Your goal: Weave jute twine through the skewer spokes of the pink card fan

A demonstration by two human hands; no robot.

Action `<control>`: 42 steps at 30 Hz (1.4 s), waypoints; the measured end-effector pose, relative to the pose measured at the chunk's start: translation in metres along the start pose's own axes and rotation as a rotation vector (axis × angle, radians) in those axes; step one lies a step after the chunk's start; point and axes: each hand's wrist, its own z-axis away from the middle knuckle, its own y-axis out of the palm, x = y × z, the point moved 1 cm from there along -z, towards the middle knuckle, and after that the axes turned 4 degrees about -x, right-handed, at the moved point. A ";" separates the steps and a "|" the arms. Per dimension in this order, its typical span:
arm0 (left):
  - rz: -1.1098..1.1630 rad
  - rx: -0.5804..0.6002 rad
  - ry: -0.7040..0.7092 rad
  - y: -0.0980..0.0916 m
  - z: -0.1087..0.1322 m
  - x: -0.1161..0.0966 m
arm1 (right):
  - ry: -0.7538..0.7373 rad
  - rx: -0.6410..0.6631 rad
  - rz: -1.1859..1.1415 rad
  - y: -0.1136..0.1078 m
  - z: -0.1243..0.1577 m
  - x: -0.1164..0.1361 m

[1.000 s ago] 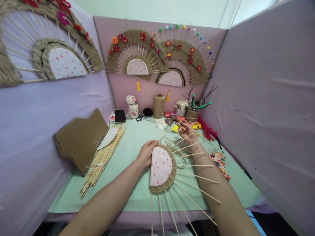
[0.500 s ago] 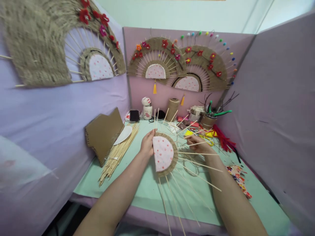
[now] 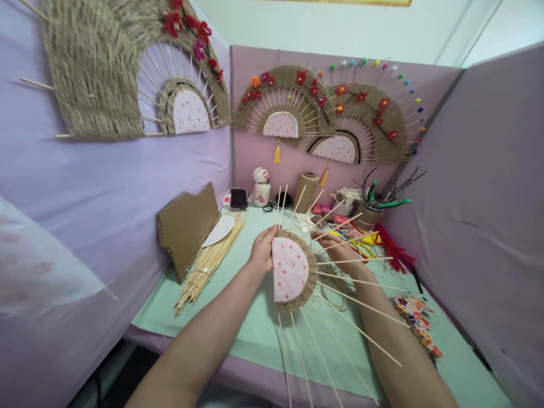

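Observation:
A half-round piece with pink-dotted white cloth and a woven twine rim is held upright over the table. Thin sticks fan out from its rim to the right, up and down. My left hand is closed on the upper left edge of the piece. Among the upper right sticks is my right hand, its fingers partly hidden behind them; whether it pinches the twine is too small to tell. Loose twine lies on the table beneath the right wrist.
Bundled sticks, a white half-disc and folded cardboard are at left. A twine spool, jar and pliers in a holder stand behind. Patterned cloth lies at right.
The view has shifted, so most things appear farther right. My right hand has moved left, closer to the woven rim, with its fingers reaching behind the upper sticks. My left hand keeps its hold.

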 end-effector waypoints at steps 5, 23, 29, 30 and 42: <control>-0.006 0.056 -0.052 0.004 0.007 0.011 | -0.125 -0.135 -0.017 0.016 -0.006 0.000; -0.010 0.033 -0.043 -0.003 -0.001 0.018 | -0.234 -0.306 0.008 0.014 -0.008 -0.002; -0.065 0.055 -0.098 0.001 0.005 0.030 | 0.074 0.129 -0.310 0.055 0.015 0.005; -0.070 0.052 -0.101 0.000 0.005 0.031 | 0.133 0.146 -0.336 0.055 0.017 0.005; -0.055 -0.046 -0.097 -0.007 -0.004 0.033 | 0.222 0.248 -0.381 0.058 0.024 0.002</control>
